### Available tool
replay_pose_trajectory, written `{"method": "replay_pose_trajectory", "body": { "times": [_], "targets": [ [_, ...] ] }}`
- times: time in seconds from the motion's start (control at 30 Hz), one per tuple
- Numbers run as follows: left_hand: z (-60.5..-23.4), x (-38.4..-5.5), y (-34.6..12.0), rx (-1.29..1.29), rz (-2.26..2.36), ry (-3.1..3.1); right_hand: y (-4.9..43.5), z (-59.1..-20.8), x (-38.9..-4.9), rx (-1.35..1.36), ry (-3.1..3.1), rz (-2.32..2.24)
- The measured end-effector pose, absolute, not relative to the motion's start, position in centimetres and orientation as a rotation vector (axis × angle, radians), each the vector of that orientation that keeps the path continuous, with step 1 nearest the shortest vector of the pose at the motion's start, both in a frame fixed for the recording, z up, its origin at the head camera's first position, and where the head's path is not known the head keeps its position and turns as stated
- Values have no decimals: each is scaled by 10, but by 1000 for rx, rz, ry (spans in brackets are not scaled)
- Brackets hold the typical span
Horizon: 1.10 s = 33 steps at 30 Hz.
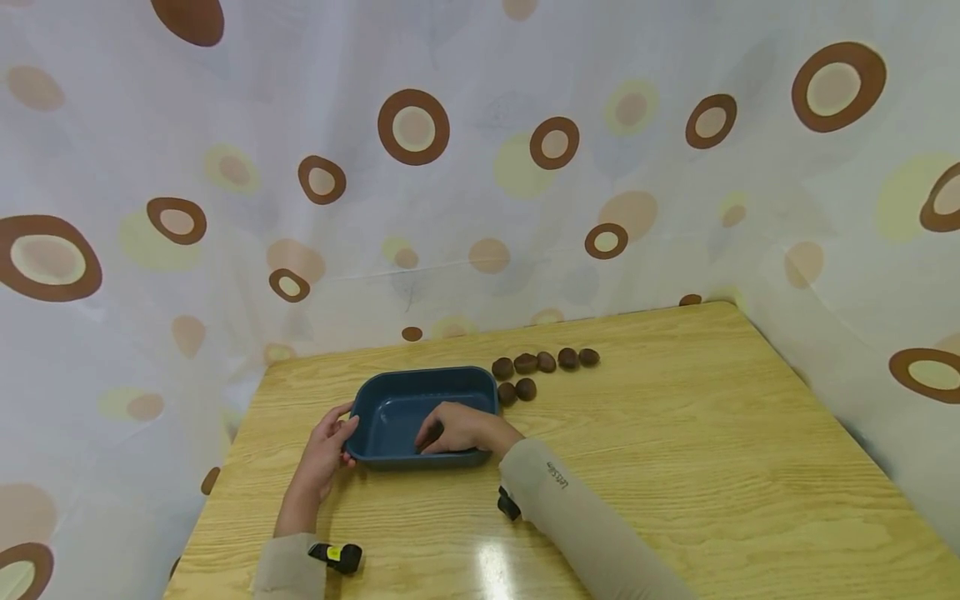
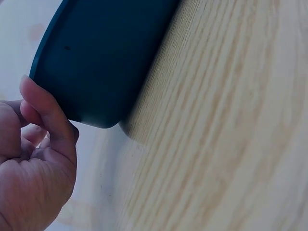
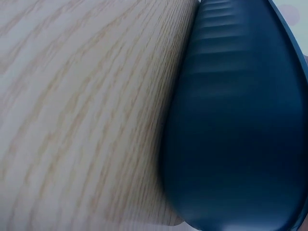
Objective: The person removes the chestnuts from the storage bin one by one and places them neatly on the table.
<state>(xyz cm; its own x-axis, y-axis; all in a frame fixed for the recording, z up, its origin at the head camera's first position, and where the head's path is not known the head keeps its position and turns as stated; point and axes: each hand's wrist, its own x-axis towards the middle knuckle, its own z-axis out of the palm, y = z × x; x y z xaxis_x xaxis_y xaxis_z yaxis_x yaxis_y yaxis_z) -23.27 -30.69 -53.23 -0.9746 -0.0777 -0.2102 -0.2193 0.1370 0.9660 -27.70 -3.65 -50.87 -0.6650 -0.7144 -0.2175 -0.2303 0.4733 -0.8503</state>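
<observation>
A dark blue rectangular tray (image 1: 427, 460) with rounded corners rests on the wooden table. My left hand (image 1: 327, 446) grips its left end, thumb at the rim and fingers against the outer wall; the left wrist view shows this hand (image 2: 45, 149) at the tray's corner (image 2: 103, 72). My right hand (image 1: 459, 427) reaches over the near rim into the tray, fingers curled downward. A dark brown chestnut (image 1: 431, 436) shows between its thumb and fingers, mostly hidden. In the right wrist view, the tray's outer wall (image 3: 231, 125) hides the fingers.
Several brown chestnuts (image 1: 567, 359) lie in a row behind and right of the tray, with two chestnuts (image 1: 526, 389) in front, close to its right rim. The wooden table (image 1: 675, 433) meets a patterned curtain (image 1: 465, 208) at its back edge.
</observation>
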Motion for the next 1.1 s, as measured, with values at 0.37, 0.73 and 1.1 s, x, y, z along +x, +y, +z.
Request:
{"method": "replay_pose_trajectory", "body": {
  "times": [0.37, 0.73, 1.1],
  "targets": [
    [-532, -231, -305, -286, 2025, 2246, -36, -511, -277, -780, 2186, -1150],
    [-534, -230, -306, -285, 2030, 2247, -35, -510, -277, -749, 2165, -1217],
    [-534, -230, -306, -268, 2055, 2233, -34, -511, -277, -724, 2148, -1286]
  ]
}}
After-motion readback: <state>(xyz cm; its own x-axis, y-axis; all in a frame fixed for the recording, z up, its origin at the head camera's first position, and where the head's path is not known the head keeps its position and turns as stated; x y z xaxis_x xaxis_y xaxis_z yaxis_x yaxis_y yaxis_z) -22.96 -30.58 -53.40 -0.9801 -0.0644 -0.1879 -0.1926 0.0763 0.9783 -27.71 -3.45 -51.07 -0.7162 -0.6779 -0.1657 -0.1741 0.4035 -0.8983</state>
